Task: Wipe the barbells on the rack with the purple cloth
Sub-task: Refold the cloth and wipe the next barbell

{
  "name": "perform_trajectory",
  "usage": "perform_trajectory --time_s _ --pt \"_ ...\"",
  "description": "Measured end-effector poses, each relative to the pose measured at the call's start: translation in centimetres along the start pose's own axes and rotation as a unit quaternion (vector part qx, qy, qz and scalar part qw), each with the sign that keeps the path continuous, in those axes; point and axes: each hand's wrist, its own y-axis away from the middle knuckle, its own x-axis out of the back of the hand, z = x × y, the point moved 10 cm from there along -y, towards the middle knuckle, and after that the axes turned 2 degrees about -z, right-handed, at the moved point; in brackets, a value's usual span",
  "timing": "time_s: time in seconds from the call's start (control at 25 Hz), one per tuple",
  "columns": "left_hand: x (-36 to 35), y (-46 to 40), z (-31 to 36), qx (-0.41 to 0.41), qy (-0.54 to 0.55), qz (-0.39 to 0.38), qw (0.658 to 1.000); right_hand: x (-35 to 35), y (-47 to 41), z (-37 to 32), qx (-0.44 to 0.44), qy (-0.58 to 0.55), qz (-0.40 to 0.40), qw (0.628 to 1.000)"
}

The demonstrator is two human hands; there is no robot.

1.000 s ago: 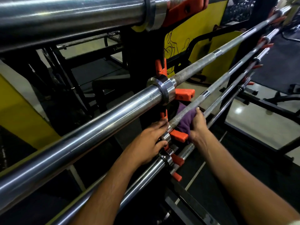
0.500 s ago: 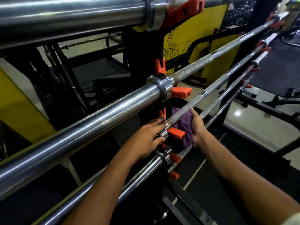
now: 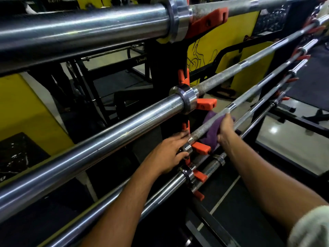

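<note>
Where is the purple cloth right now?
The purple cloth is right of centre in the head view, wrapped under the third barbell down, gripped by the right hand just past the orange hook.
</note>
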Motion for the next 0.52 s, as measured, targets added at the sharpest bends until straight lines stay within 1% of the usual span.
perform_trajectory --time_s 0.12,0.16,0.2,0.24,0.28,0.32,0.4,0.44,0.52 --pt "0.3 0.0 -0.2 0.007 0.010 0.014 1.000 -0.7 3.7 4.5 -0.047 0.087 -0.140 0.985" --pt "0.4 0.1 -0.2 0.009 0.010 0.016 1.000 -0.3 4.6 4.7 -0.032 0.138 -0.165 0.976" --pt "0.4 0.2 -0.2 0.012 0.010 0.017 1.000 0.6 5.4 3.8 0.008 0.218 -0.165 0.962" --pt "0.5 0.3 -0.1 0.013 0.010 0.020 1.000 1.6 6.6 2.0 0.070 0.315 -0.147 0.935" --pt "0.7 0.4 -0.2 0.012 0.011 0.029 0.999 2.4 7.8 0.0 0.140 0.397 -0.126 0.898" --pt "1.0 0.7 -0.2 0.012 0.013 0.038 0.999 2.1 10.0 -2.1 0.225 0.442 -0.129 0.859" --pt "1.2 1.9 -0.6 0.015 0.001 0.037 0.999 0.1 15.6 -4.6 0.374 0.478 -0.184 0.773" --pt "0.9 2.7 -1.0 0.017 -0.014 0.023 1.000 -1.2 17.6 -4.5 0.422 0.509 -0.199 0.723" --pt "0.3 4.4 -1.8 0.029 -0.040 -0.001 0.999 -3.8 18.7 -1.5 0.449 0.618 -0.220 0.606"
